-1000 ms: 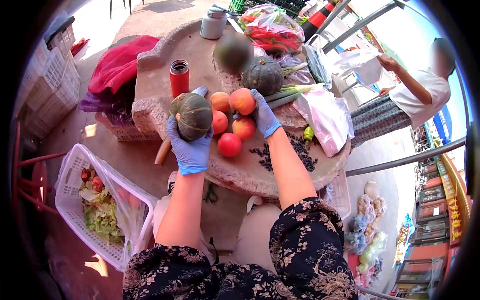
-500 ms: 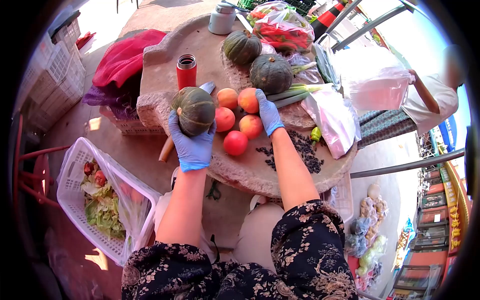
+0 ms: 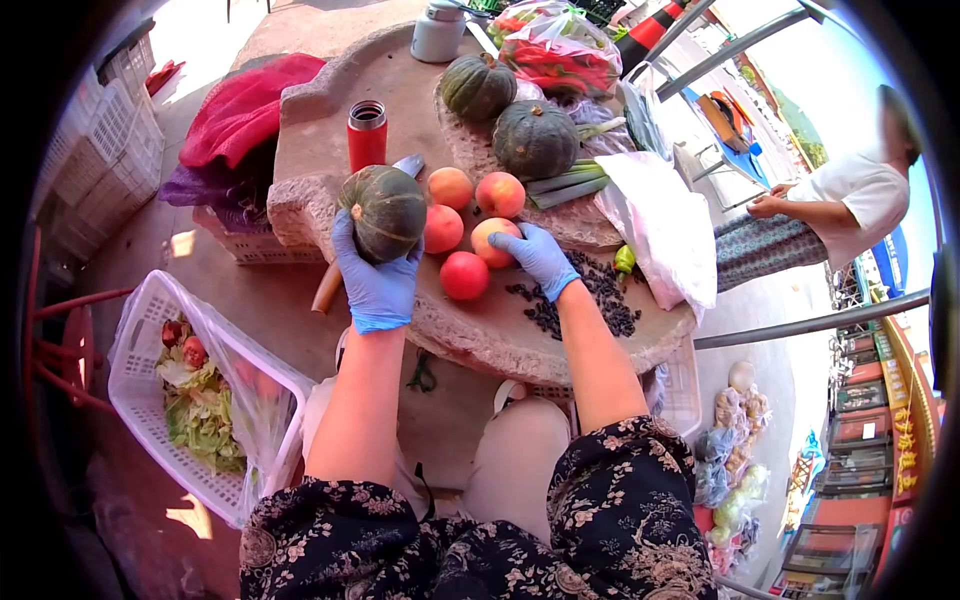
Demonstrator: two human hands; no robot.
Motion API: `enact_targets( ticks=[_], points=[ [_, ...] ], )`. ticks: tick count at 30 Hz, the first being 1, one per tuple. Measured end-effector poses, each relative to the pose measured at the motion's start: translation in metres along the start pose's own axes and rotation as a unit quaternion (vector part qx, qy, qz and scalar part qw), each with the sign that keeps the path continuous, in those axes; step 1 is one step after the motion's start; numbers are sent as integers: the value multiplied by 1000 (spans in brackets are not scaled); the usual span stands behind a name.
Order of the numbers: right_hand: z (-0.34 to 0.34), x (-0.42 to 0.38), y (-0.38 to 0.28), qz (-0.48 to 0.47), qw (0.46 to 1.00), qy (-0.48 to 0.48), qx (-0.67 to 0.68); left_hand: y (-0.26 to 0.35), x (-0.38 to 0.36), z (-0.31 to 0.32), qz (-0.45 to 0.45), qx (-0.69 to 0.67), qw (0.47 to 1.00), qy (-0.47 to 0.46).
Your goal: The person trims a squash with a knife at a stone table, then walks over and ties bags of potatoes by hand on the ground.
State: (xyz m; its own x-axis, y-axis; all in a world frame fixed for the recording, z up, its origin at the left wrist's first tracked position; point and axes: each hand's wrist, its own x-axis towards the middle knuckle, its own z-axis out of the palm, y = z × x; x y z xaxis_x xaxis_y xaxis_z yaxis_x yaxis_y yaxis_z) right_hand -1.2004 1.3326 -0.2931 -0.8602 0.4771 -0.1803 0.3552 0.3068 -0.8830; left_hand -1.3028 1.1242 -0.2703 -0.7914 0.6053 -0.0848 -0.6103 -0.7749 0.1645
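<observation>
the left hand (image 3: 378,295) curls its grip round a green pumpkin (image 3: 382,213) over the table (image 3: 465,345); the right hand (image 3: 543,262), partly open, touches an orange-red fruit (image 3: 492,241), a handling step where moving it calls for light pressure

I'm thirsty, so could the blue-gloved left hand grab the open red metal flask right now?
Probably not: the left hand is taken up by a round dark-green pumpkin, which also sits between it and the flask.
</observation>
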Motion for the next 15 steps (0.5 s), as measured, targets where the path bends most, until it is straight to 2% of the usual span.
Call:
enact_targets(
  ticks=[1,4,5,8,10,12,14,15],
  points=[
    [3,2,4,63,984,-5,165,-1,-1,-1,-3,-4,1000,18],
    [-9,-5,5,186,893,-145,384,-2,-1,-3,-6,-5,999,39],
    [2,3,19,168,883,-82,432,-1,0,-3,-6,-2,999,39],
    [-1,2,23,133,858,-106,484,-1,2,-7,-14,-8,1000,23],
    [-3,5,26,146,901,-75,402,-2,2,-5,-20,-17,999,22],
    [0,2,23,72,948,-35,307,-2,2,-5,-25,-22,999,22],
    [12,-2,15,-90,977,14,193,-3,2,-7,-30,-22,999,23],
    [18,0,11,-79,978,64,179,-3,3,-8,-21,-15,999,39]
  ],
)
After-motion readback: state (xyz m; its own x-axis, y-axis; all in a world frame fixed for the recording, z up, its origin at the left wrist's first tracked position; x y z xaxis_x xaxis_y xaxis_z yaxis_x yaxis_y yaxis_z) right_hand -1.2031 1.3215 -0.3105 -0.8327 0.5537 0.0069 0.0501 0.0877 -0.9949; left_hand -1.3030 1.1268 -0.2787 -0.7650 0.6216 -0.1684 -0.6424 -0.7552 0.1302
